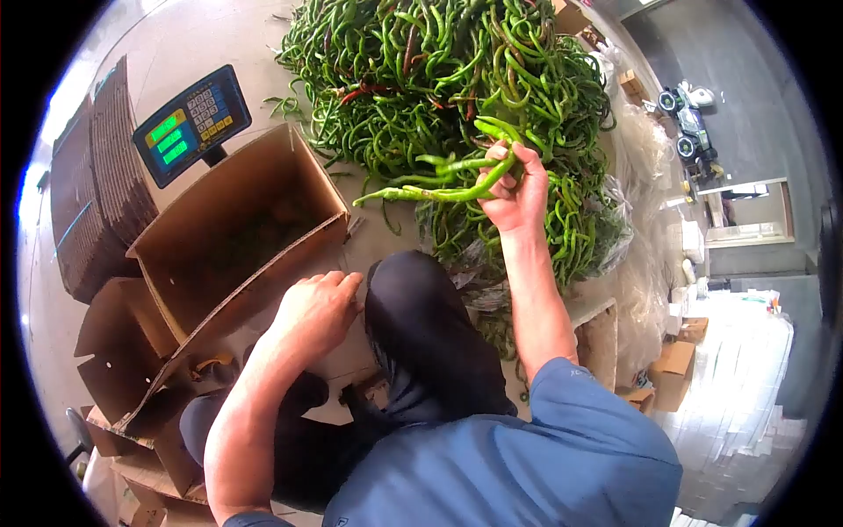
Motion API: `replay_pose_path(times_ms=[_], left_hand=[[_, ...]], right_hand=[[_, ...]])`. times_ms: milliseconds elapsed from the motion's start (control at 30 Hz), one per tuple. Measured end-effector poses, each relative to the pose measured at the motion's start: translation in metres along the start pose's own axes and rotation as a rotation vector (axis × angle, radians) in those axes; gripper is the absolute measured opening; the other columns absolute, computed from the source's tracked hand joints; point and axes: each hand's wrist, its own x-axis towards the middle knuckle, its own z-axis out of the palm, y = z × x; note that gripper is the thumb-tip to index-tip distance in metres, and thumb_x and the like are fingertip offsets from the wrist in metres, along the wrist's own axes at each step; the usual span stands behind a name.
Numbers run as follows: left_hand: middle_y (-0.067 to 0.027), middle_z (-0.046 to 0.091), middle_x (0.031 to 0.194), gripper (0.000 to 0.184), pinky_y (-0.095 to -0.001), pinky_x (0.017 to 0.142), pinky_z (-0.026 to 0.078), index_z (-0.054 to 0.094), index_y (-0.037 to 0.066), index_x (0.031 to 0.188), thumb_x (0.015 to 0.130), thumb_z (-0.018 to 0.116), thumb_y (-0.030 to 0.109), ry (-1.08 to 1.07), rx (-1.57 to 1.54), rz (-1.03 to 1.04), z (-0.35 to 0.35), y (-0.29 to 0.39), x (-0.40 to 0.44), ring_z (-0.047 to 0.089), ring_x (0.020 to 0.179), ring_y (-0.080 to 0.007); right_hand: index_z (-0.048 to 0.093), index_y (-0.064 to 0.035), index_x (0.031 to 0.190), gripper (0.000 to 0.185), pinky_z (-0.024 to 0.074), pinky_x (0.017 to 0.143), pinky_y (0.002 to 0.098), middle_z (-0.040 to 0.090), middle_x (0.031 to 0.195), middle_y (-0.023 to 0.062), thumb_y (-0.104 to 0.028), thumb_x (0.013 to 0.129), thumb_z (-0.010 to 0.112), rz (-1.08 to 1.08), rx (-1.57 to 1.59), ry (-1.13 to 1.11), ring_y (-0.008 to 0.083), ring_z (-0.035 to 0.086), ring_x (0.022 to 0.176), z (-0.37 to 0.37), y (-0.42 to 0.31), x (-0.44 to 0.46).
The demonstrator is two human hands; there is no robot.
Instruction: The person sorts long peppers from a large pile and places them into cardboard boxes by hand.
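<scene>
While our right hand (518, 189) clamps them at one end, the long, glossy green peppers (439, 193) jut leftward, a loose bunch above the heap's near edge. Pepper heap (386, 132): curved, mostly green, a few red; clear plastic sheeting (645, 176) to its right. Open brown cardboard box (268, 167): left of the heap, its dim contents unreadable. Green-lit digital display (195, 123): beyond the box. Left hand (320, 307): palm down beside our dark-trousered knee (408, 285); any grip, we cannot tell. Step in hand, we judge: peppers gathered and raised. Next move calls for firm fingers, protruding tips kept together.
</scene>
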Motion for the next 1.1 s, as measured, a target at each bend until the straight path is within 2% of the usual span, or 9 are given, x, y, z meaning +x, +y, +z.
replay_pose_path(times_ms=[233,300,500,667,800,833,900,1000,1100], left_hand=[[-0.0176,0.068,0.114,0.039,-0.0452,0.086,0.053,0.061,0.004,0.122,0.089,0.069,0.023,0.051,-0.044,0.009,-0.007,0.001,-0.007,0.065,0.103,-0.0382],[-0.0181,0.068,0.113,0.038,-0.0452,0.086,0.053,0.062,0.004,0.121,0.090,0.068,0.023,0.074,-0.046,0.013,-0.010,0.001,-0.010,0.065,0.102,-0.0383],[-0.0187,0.068,0.111,0.035,-0.0452,0.085,0.053,0.063,0.002,0.119,0.090,0.067,0.022,0.146,-0.068,0.019,-0.009,-0.003,-0.017,0.065,0.100,-0.0385],[-0.0192,0.068,0.109,0.031,-0.0452,0.085,0.053,0.064,0.002,0.115,0.090,0.066,0.020,0.230,-0.097,-0.029,-0.019,0.001,-0.020,0.065,0.098,-0.0390],[-0.0185,0.067,0.094,0.018,-0.0478,0.083,0.052,0.067,0.004,0.098,0.090,0.063,0.019,0.557,-0.160,-0.104,-0.049,-0.012,-0.029,0.065,0.093,-0.0381],[-0.0196,0.071,0.095,0.019,-0.0402,0.082,0.054,0.070,0.000,0.104,0.090,0.065,0.013,0.708,-0.169,-0.109,-0.061,-0.019,-0.033,0.069,0.089,-0.0339],[-0.0174,0.072,0.091,0.019,-0.0366,0.077,0.055,0.071,0.002,0.104,0.091,0.066,0.015,0.835,-0.485,-0.232,-0.087,-0.025,-0.047,0.070,0.083,-0.0292],[-0.0112,0.074,0.090,0.020,-0.0293,0.073,0.054,0.071,0.001,0.107,0.094,0.068,0.015,1.079,-0.585,-0.246,-0.095,-0.048,-0.056,0.067,0.075,-0.0142],[-0.0111,0.074,0.091,0.019,-0.0286,0.073,0.054,0.071,0.001,0.108,0.093,0.069,0.012,1.144,-0.584,-0.238,-0.099,-0.051,-0.067,0.067,0.076,-0.0135]], right_hand=[[0.065,-0.0043,0.099,0.019,0.0273,0.041,0.0195,0.061,0.078,0.0023,-0.020,0.089,0.063,0.045,-0.074,-0.287,0.0059,0.034,0.047,0.022,-0.010,-0.020],[0.064,-0.0032,0.101,0.022,0.0328,0.043,0.0214,0.058,0.074,0.0039,-0.018,0.086,0.064,0.047,-0.110,-0.336,0.0075,0.037,0.048,0.028,-0.017,-0.027],[0.061,-0.0031,0.100,0.025,0.0340,0.046,0.0274,0.056,0.071,0.0065,-0.020,0.081,0.064,-0.056,-0.421,-0.448,0.0132,0.045,0.054,0.067,-0.029,-0.049],[0.059,-0.0021,0.100,0.031,0.0360,0.048,0.0291,0.054,0.066,0.0063,-0.023,0.077,0.064,-0.021,-0.609,-0.582,0.0148,0.046,0.055,0.115,-0.033,-0.062],[0.058,-0.0014,0.098,0.032,0.0377,0.049,0.0288,0.052,0.064,0.0055,-0.025,0.077,0.063,0.009,-0.627,-0.728,0.0140,0.045,0.054,0.158,-0.014,-0.061],[0.058,-0.0015,0.098,0.032,0.0379,0.050,0.0287,0.051,0.064,0.0053,-0.025,0.078,0.062,0.018,-0.619,-0.762,0.0138,0.045,0.053,0.166,-0.005,-0.059],[0.058,-0.0019,0.100,0.032,0.0369,0.049,0.0281,0.051,0.064,0.0041,-0.024,0.078,0.064,0.082,-0.565,-0.875,0.0125,0.044,0.054,0.181,0.014,-0.043],[0.059,-0.0031,0.101,0.031,0.0378,0.048,0.0270,0.052,0.067,0.0024,-0.019,0.077,0.069,0.184,-0.448,-0.937,0.0113,0.045,0.056,0.199,0.056,-0.016],[0.059,-0.0026,0.099,0.028,0.0379,0.047,0.0258,0.052,0.067,0.0011,-0.018,0.078,0.069,0.254,-0.454,-0.905,0.0111,0.048,0.058,0.210,0.098,0.003]])
